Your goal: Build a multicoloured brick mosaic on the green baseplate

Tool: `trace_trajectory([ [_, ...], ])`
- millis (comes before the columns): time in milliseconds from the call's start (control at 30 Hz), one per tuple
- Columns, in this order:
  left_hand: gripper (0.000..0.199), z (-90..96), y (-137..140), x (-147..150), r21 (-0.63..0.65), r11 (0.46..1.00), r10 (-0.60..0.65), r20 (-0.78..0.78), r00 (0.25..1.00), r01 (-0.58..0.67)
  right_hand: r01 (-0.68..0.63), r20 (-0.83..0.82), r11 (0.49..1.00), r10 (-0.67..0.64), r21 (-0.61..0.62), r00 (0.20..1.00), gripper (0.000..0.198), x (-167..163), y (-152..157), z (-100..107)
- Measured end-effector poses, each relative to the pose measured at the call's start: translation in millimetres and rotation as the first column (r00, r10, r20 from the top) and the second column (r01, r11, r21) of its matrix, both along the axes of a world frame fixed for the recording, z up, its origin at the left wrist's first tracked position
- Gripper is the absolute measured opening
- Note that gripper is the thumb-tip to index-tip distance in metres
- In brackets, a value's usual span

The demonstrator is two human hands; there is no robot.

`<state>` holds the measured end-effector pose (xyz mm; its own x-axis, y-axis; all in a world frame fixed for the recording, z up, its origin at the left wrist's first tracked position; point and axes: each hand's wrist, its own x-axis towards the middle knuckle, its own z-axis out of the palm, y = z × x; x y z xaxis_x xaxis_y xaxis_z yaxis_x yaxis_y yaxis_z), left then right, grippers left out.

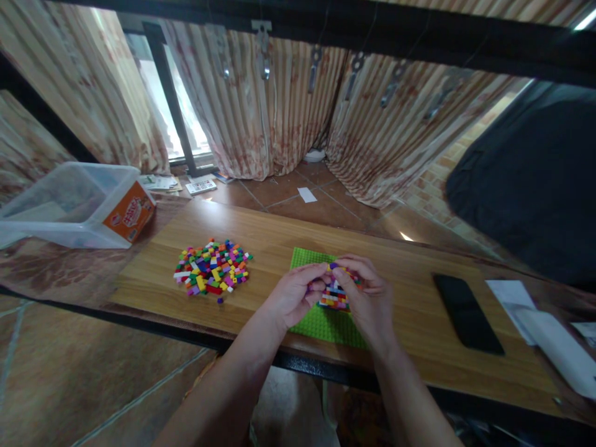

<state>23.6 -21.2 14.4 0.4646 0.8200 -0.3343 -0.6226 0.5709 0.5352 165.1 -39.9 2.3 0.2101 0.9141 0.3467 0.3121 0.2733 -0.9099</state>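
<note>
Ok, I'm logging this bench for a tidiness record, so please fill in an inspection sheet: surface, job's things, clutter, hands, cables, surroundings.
Surface: wood-grain board, level-looking.
Job's things: green baseplate bearing built-up coloured bricks; loose brick pile to the left, one purple brick apart from it.
Clutter: black phone-like slab and white paper at right; clear plastic bin at far left.
Hands: left hand and right hand together above the baseplate, fingertips at small bricks; grip partly hidden.
Cables: nothing clearly seen.
Surroundings: striped curtains, tiled floor.
</note>
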Motion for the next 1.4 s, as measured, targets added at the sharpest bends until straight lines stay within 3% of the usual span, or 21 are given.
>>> trace_trajectory([
  [233,0.029,1.5,0,0,0.074,0.997,-0.011,-0.067,0.998,0.016,-0.041,0.054,0.999,0.041,0.001,0.998,0.01,4,-1,2],
  [467,0.033,-1.9,0,-2,0.108,0.992,-0.061,-0.086,0.994,0.07,-0.186,-0.194,0.979,0.168,-0.079,0.967,0.008,7,0,0],
  [567,0.031,-3.8,2,-3,0.087,0.995,-0.03,-0.106,0.994,0.04,-0.182,-0.259,0.978,0.151,-0.1,0.954,0.007,11,1,0],
  [633,0.028,-4.4,4,-5,0.067,0.998,0.022,-0.134,0.991,-0.013,-0.121,-0.213,0.988,0.097,-0.1,0.972,0.007,16,3,-1],
  [767,0.021,-4.7,8,-8,0.064,0.991,0.13,-0.237,0.963,-0.118,0.018,0.032,0.996,-0.015,-0.09,0.999,0.006,28,6,-7],
  [1033,0.016,-5.3,6,-3,0.068,0.989,0.148,-0.405,0.902,-0.132,0.044,0.367,0.993,0.0,-0.112,0.93,0.008,30,5,-18],
  [1400,0.018,-6.4,5,1,0.067,0.992,0.122,-0.464,0.878,-0.103,0.104,0.402,0.991,-0.062,-0.084,0.914,0.007,26,6,-27],
])
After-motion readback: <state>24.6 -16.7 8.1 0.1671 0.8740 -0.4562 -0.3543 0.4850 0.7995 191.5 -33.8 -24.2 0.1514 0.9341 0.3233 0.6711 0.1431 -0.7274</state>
